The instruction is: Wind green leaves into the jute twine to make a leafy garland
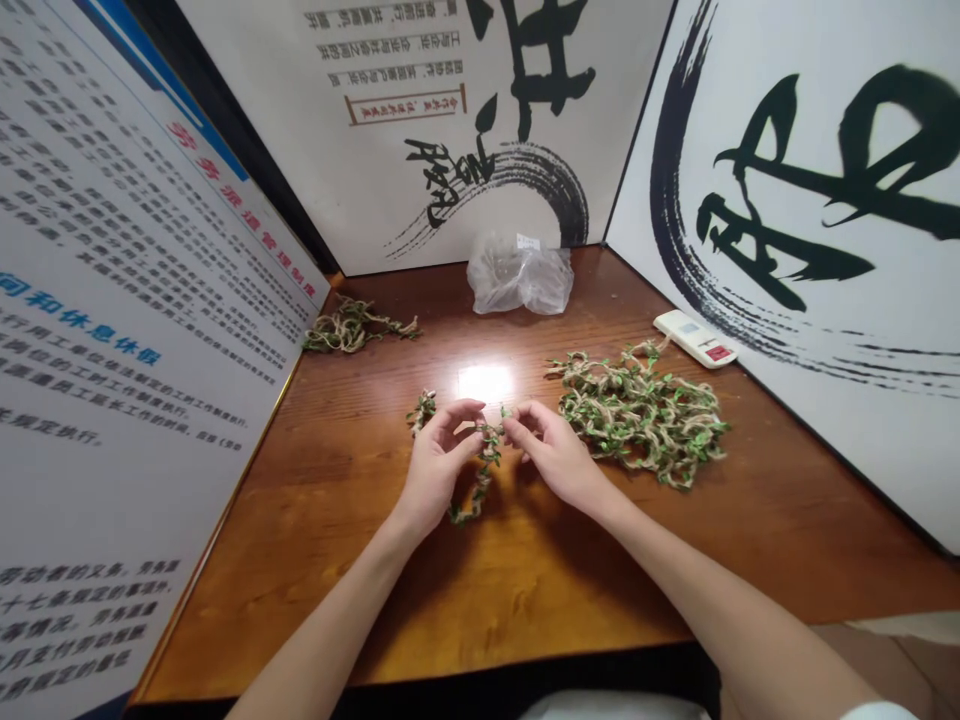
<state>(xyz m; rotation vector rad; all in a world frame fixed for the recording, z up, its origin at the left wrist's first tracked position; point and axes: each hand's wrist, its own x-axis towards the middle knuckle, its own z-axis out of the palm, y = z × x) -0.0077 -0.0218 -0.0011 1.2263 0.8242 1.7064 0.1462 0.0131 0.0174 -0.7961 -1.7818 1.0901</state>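
Note:
A length of leafy twine garland (480, 490), brown cord with small green leaves, hangs between my hands over the wooden table. My left hand (439, 460) pinches it between thumb and fingers, and one part of it shows beyond the knuckles on the left. Just to the right, my right hand (551, 445) has thumb and forefinger pinched at a small green leafy bit beside the cord. A big tangled heap of the same garland (645, 415) lies right of my right hand. At the back left sits a smaller bundle of twine (352, 325) with fewer leaves.
A crumpled clear plastic bag (517, 275) stands at the table's back edge. On the right lies a white remote-like device (696, 338) against a panel. Printed panels wall the wooden table (315, 560) on the left, back and right. Light glares off its middle.

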